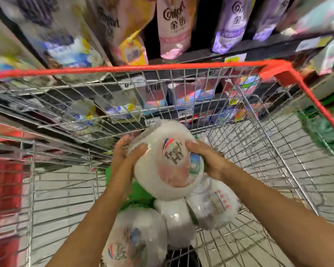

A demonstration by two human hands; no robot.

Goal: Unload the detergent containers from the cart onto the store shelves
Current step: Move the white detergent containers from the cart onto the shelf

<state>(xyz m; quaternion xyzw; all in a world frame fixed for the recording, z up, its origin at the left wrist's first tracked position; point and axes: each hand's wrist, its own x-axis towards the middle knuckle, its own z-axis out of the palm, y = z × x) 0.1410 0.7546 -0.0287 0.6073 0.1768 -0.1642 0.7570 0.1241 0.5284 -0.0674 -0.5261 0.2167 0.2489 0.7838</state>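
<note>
A white plastic detergent pack (pixel 168 160) with a round printed label is held up inside the wire cart (pixel 181 89). My left hand (pixel 126 153) grips its left side with the thumb on the front. My right hand (pixel 206 158) grips its right side. Below it, three more white packs lie in the cart: one near the front (pixel 135 239), one in the middle (pixel 178 222) and one to the right (pixel 213 205). Something green (pixel 137 191) lies under them.
The cart has a red rim (pixel 162 67) and stands against store shelves. Pouches of softener stand on the shelf above, a pink one (pixel 172 27) and a purple one (pixel 231 24). Lower shelves with price tags (pixel 152 122) show through the mesh. Green packs (pixel 322 130) sit at the right.
</note>
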